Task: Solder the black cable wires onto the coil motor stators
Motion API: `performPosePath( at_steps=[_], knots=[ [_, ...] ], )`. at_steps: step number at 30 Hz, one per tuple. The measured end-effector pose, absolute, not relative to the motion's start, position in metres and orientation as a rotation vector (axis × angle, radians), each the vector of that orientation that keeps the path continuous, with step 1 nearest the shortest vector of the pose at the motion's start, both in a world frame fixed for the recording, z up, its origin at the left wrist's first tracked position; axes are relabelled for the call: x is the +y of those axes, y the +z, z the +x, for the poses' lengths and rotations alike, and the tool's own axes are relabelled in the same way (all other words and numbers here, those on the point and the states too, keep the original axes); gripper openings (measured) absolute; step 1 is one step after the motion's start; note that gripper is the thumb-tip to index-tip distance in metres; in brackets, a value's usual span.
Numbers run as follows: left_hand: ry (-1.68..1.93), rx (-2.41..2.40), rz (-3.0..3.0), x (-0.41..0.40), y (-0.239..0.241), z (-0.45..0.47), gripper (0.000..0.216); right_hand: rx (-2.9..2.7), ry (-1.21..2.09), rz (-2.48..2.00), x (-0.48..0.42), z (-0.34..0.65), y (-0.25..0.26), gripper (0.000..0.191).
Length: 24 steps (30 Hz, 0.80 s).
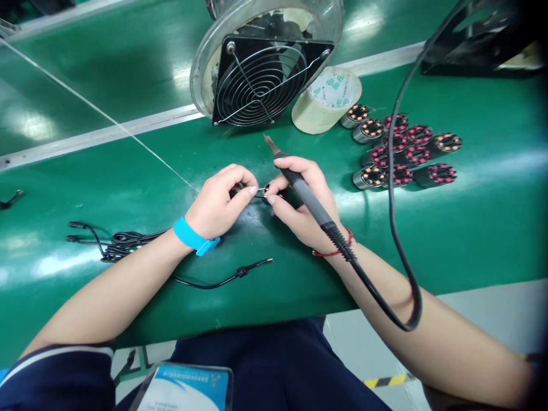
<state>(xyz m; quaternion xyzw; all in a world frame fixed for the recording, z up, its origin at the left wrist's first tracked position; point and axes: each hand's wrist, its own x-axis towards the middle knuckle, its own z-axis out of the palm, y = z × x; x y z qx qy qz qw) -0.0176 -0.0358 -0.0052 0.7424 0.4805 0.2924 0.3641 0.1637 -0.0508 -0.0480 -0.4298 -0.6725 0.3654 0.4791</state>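
Note:
My right hand (306,202) is closed around a soldering iron (306,197), whose bare tip points up and away toward the fan. The thumb and a finger of that same hand also pinch at a small dark part, mostly hidden by the fingers. My left hand (225,197) is closed in a pinch on a thin black wire (260,196) that reaches the right fingertips. A thin pale strand (141,142) runs from the upper left down to the left hand. Below the hands lies a black cable (222,282) with a knot and a bare end.
Coiled black cables (124,245) lie left, partly behind my left forearm. A caged fan (265,85) stands ahead, beside a tape roll (319,111). Several wound motor stators (398,151) are grouped at the right. The iron's cord (391,160) loops over my right forearm on the green bench (299,291).

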Motion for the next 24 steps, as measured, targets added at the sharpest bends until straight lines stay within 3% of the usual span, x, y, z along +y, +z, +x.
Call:
performPosePath(
  at_steps=[12,24],
  knots=[
    [0.765,1.104,2.236,-0.038,-0.006,-0.016,0.01,-1.62,0.854,-1.04,-0.05,0.163,-0.044,0.045],
    [0.67,1.267,2.124,-0.032,-0.007,-0.014,0.013,-1.855,0.777,-1.113,-0.048,0.175,-0.046,0.05]
  ],
)
